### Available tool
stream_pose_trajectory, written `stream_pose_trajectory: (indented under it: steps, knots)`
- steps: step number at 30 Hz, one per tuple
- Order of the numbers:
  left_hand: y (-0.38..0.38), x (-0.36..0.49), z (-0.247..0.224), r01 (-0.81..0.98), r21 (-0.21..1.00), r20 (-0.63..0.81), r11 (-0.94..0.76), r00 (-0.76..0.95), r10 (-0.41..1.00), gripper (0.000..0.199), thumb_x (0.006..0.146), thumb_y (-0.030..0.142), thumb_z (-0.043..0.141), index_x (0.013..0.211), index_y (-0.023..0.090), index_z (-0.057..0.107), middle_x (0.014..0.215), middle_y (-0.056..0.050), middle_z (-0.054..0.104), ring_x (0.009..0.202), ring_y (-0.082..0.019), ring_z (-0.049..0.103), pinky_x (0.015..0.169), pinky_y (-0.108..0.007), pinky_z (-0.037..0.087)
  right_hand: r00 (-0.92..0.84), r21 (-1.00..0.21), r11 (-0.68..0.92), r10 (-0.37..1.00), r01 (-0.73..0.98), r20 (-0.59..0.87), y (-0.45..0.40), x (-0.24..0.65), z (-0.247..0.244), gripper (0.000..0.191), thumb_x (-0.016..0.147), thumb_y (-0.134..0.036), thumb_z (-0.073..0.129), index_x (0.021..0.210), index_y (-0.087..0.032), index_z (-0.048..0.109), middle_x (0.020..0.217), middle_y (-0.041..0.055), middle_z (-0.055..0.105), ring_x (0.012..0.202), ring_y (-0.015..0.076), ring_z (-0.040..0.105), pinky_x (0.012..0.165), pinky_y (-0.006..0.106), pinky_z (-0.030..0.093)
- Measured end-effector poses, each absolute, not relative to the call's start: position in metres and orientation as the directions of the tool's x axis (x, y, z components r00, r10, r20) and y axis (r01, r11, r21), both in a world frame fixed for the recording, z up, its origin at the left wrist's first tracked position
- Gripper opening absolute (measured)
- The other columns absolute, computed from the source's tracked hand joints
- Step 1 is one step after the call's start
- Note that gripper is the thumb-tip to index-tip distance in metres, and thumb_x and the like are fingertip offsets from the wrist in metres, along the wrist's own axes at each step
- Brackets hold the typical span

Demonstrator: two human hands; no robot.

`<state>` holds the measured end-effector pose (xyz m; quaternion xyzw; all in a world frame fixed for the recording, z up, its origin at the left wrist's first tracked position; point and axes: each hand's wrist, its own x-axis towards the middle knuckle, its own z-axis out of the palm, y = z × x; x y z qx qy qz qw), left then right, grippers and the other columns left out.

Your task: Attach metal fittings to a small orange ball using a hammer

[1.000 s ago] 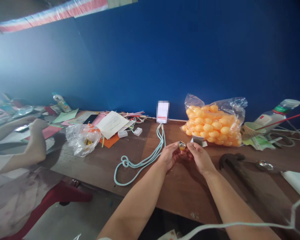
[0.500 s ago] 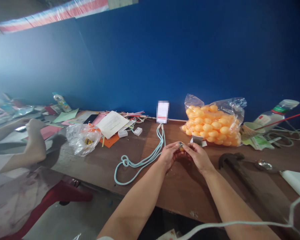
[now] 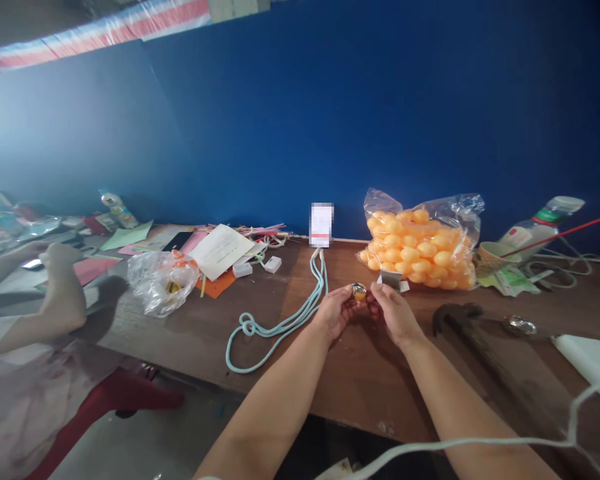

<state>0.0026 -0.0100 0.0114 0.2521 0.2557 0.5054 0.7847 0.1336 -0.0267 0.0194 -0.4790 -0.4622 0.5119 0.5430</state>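
Observation:
Over the table, my left hand (image 3: 336,310) is closed on a small orange ball (image 3: 360,297) with shiny silver and dark foil on its top. My right hand (image 3: 393,310) is at the ball's right side, its thumb and fingers pressed together; whatever is between them is too small to make out. Just behind my right hand lies a small grey and white folded sheet or packet (image 3: 394,280). Beyond it stands a clear plastic bag (image 3: 420,247) full of orange egg-shaped balls.
A hammer (image 3: 480,347), a silver foil-like piece (image 3: 520,325) and a white slab (image 3: 587,367) lie right. A light-blue lanyard (image 3: 275,330) with a card (image 3: 322,223) lies left of my hands. Farther left are a crumpled plastic bag (image 3: 160,283), papers (image 3: 223,250) and another person's arm (image 3: 65,283).
My right thumb has come away from the top of the ball, and the hands are slightly farther apart, so more foil and orange shows. The view has shifted a little.

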Motion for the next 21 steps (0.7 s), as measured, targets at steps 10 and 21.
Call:
stream_pose_trajectory:
  steps: [10,21]
  knots:
    - [-0.0116,0.0019,0.0155,-0.658,0.652,-0.185,0.377,0.345,0.92,0.014,0.079,0.021,0.06,0.082,0.009,0.066,0.075,-0.007,0.066,0.063,-0.011,0.059,0.067,-0.024,0.049,0.045,-0.995,-0.015,0.999,-0.094,-0.019,-0.0245,0.1352,0.0143,0.036,0.069,-0.051,0.071,0.077,-0.021,0.053,0.055,-0.0044,0.052,0.048,0.01,0.041,0.045,0.024,0.031]
    - [-0.0104,0.0017,0.0115,-0.622,0.698,-0.19,0.356,0.319,0.929,0.019,0.075,0.024,0.067,0.085,0.008,0.067,0.076,-0.008,0.066,0.063,-0.011,0.06,0.07,-0.026,0.05,0.029,-0.998,-0.023,0.999,-0.052,-0.025,-0.0232,0.1367,0.0127,0.035,0.068,-0.05,0.071,0.075,-0.021,0.053,0.058,-0.0025,0.058,0.049,0.0113,0.045,0.044,0.024,0.031]
